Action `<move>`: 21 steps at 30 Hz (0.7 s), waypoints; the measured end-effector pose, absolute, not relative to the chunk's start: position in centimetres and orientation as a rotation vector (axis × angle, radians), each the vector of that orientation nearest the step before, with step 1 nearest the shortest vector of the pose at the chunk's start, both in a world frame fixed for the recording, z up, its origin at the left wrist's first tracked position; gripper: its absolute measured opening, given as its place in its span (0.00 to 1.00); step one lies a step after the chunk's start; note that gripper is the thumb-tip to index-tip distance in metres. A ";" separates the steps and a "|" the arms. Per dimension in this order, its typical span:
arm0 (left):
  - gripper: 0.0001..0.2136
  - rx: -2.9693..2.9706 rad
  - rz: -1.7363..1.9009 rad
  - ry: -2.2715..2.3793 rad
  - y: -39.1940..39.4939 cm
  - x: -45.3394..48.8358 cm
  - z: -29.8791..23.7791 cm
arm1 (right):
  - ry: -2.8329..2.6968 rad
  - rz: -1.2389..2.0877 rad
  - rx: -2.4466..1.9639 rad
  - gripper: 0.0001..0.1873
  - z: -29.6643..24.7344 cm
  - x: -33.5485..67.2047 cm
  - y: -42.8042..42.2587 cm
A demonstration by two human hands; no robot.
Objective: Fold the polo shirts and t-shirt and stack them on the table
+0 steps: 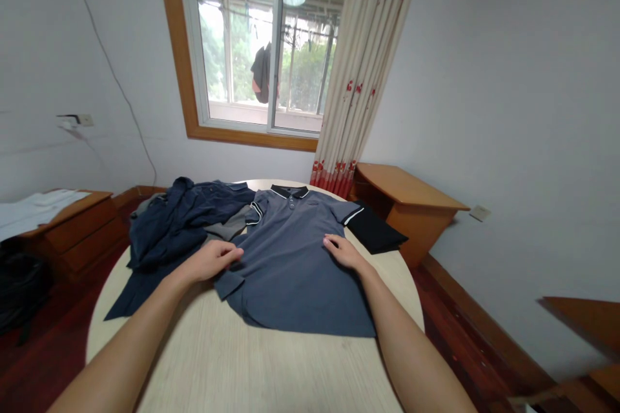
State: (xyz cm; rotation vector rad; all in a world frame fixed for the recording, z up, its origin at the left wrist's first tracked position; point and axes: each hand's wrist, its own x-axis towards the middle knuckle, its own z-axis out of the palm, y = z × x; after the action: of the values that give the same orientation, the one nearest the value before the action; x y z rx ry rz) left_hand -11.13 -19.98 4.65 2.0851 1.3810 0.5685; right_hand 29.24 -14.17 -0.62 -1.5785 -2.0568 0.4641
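A grey short-sleeved polo shirt [295, 271] with a black, white-edged collar lies front side up on the round table [213, 355]. Its collar points toward the window, its hem toward me. At its left side, my left hand [217, 259] is closed in a pinch on the shirt's edge, where a flap of cloth is turned over. My right hand [343, 251] rests on the right part of the shirt's body, fingers extended and partly hidden behind the hand. Rumpled dark blue clothing [169, 226] lies left of my left hand.
Black folded cloth [375, 229] lies at the table's right edge, beside a wooden desk [411, 190]. A wooden cabinet [72, 235] with white cloth [39, 210] stands at the left. Behind the table are a window [242, 64] and a curtain [361, 64].
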 end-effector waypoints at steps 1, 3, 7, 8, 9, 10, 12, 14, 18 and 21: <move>0.27 2.120 0.545 1.343 -20.3 -10.3 4.7 | -2.068 0.431 -1.601 0.22 -0.7 29.0 -14.3; 0.23 2.181 0.475 1.260 -20.8 -9.1 4.8 | -2.102 0.354 -1.663 0.22 -1.0 28.4 -14.5; 0.19 2.233 0.279 1.223 -21.3 -8.7 4.7 | -2.177 0.235 -1.768 0.27 -1.5 27.5 -15.3; 0.19 2.242 0.248 1.232 -21.3 -8.9 4.6 | -2.187 0.217 -1.778 0.27 -1.6 27.4 -15.5; 0.21 2.251 0.229 1.245 -21.3 -9.1 4.5 | -2.193 0.203 -1.783 0.28 -1.6 27.3 -15.8; 0.22 2.258 0.218 1.264 -21.3 -9.3 4.5 | -2.197 0.193 -1.782 0.28 -1.6 27.3 -15.9; 0.22 2.258 0.198 1.324 -21.2 -9.8 4.4 | -2.206 0.174 -1.768 0.29 -1.5 27.4 -16.3; 0.17 2.245 0.152 1.377 -21.2 -10.1 4.4 | -2.218 0.158 -1.753 0.30 -1.3 27.6 -16.7; 0.09 2.195 0.058 1.301 -21.4 -10.7 4.9 | -2.257 0.126 -1.719 0.31 -1.1 28.5 -17.4; 0.16 2.055 -0.033 1.054 -21.8 -10.7 5.2 | -2.285 0.120 -1.682 0.31 -1.1 29.7 -18.1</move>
State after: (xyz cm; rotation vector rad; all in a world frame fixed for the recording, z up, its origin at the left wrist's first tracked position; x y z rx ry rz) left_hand -10.75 -21.78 5.25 2.0551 1.0542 -0.0329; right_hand 29.70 -18.09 -1.12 -1.6819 -2.2852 0.1195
